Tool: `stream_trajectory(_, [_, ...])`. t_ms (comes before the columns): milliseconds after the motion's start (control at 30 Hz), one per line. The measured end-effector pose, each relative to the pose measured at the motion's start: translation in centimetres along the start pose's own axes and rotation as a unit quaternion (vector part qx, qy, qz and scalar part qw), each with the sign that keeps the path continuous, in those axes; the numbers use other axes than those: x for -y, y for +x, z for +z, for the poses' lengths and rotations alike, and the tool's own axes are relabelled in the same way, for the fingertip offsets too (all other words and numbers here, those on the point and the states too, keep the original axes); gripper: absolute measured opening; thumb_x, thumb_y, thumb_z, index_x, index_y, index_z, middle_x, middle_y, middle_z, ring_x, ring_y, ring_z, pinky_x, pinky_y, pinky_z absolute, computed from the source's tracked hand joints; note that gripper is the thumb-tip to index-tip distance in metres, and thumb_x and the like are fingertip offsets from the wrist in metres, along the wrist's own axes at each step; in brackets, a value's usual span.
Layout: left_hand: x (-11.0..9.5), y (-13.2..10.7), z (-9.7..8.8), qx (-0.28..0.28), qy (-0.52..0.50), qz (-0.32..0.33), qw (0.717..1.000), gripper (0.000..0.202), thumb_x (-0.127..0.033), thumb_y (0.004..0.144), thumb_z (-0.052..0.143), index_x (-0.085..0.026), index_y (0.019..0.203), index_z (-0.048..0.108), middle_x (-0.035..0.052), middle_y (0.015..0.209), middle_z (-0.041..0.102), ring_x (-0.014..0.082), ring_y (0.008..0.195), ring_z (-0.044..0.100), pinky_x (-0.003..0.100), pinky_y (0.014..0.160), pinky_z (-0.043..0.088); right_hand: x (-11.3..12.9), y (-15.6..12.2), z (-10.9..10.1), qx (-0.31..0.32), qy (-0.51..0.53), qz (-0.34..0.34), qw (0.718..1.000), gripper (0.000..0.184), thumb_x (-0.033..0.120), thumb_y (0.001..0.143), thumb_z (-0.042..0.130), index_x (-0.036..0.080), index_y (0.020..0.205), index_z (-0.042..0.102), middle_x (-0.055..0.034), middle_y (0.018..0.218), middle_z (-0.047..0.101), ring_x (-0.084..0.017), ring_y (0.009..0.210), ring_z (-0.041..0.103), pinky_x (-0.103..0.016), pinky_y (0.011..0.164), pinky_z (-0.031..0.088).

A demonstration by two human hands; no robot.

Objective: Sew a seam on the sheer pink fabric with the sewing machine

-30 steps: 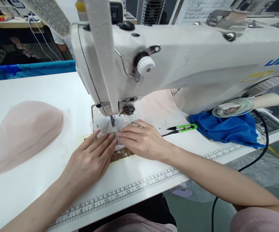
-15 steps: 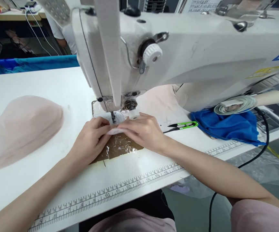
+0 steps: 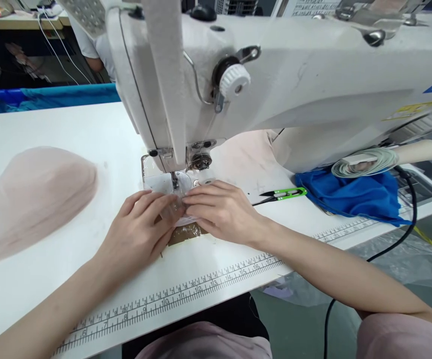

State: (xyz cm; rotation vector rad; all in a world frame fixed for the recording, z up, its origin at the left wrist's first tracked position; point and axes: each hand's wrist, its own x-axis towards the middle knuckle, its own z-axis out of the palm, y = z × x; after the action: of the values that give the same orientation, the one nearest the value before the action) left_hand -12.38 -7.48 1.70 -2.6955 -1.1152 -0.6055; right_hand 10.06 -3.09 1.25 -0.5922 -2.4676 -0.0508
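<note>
A white sewing machine [image 3: 294, 85] stands on the white table [image 3: 70, 279]. Both hands rest just in front of its needle and presser foot [image 3: 174, 183]. My left hand [image 3: 137, 232] and my right hand [image 3: 221, 212] meet fingertip to fingertip over a small piece of sheer pale fabric [image 3: 182, 219], their fingers pressed down on it. The piece lies on a brown taped patch [image 3: 184, 233] of the machine bed, mostly hidden by the hands.
A heap of sheer pink fabric pieces [image 3: 32, 199] lies at the left. Green thread snips [image 3: 283, 193] lie right of my right hand, beside a blue cloth [image 3: 354, 194] and a spool of tape [image 3: 361, 162]. A printed ruler [image 3: 186, 291] runs along the table's front edge. A black cable [image 3: 388, 249] hangs at right.
Half a second ago both hands pinched the piece just below the needle; now their fingers lie flatter and slightly nearer me, covering more of the brown patch. The view shifted a little.
</note>
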Motion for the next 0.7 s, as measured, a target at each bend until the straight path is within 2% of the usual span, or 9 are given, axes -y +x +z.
stream_trajectory(100, [-0.9, -0.4, -0.2, 0.000, 0.067, 0.034, 0.997, 0.029, -0.014, 0.093, 0.056, -0.012, 0.120, 0.066, 0.0131, 0.124, 0.069, 0.0289, 0.115, 0.064, 0.050, 0.106, 0.043, 0.3, -0.2, 0.1, -0.013, -0.020, -0.016, 1.000, 0.024, 0.010, 0.092, 0.053, 0.016, 0.084, 0.074, -0.0021, 0.096, 0.079, -0.017, 0.093, 0.074, -0.033, 0.091, 0.056])
stream_trajectory(233, [-1.2, -0.3, -0.5, 0.014, 0.081, 0.037, 0.996, 0.031, -0.014, 0.095, 0.053, -0.014, 0.124, 0.063, 0.0118, 0.122, 0.071, 0.0259, 0.111, 0.068, 0.052, 0.110, 0.040, 0.3, -0.1, 0.2, -0.020, -0.028, -0.019, 0.999, 0.024, 0.009, 0.092, 0.053, 0.014, 0.084, 0.075, -0.0023, 0.095, 0.079, -0.016, 0.093, 0.074, -0.032, 0.092, 0.058])
stream_trajectory(367, [-0.7, -0.1, -0.4, 0.005, 0.084, 0.044, 0.995, 0.032, -0.012, 0.094, 0.053, -0.012, 0.126, 0.061, 0.0133, 0.121, 0.071, 0.0268, 0.110, 0.069, 0.057, 0.113, 0.036, 0.1, -0.1, 0.5, -0.023, -0.032, -0.017, 0.999, 0.025, 0.008, 0.092, 0.052, 0.014, 0.082, 0.074, -0.0022, 0.094, 0.079, -0.016, 0.092, 0.075, -0.032, 0.092, 0.058])
stream_trajectory(467, [-0.3, 0.0, -0.2, 0.006, 0.085, 0.042, 0.996, 0.032, -0.013, 0.095, 0.053, -0.012, 0.126, 0.061, 0.0134, 0.122, 0.070, 0.0261, 0.111, 0.069, 0.059, 0.118, 0.029, -0.1, 0.0, 0.8, -0.023, -0.034, -0.011, 0.999, 0.024, 0.008, 0.092, 0.053, 0.015, 0.083, 0.074, -0.0022, 0.096, 0.079, -0.016, 0.094, 0.074, -0.031, 0.092, 0.058])
stream_trajectory(700, [1.0, 0.5, 0.5, 0.001, 0.084, 0.018, 0.996, 0.032, -0.016, 0.100, 0.044, -0.017, 0.127, 0.060, 0.0118, 0.122, 0.070, 0.0245, 0.111, 0.068, 0.063, 0.122, 0.017, -0.8, 0.6, 1.4, -0.027, -0.047, -0.006, 0.999, 0.021, 0.009, 0.094, 0.053, 0.015, 0.087, 0.072, -0.0021, 0.098, 0.079, -0.015, 0.095, 0.074, -0.030, 0.098, 0.054])
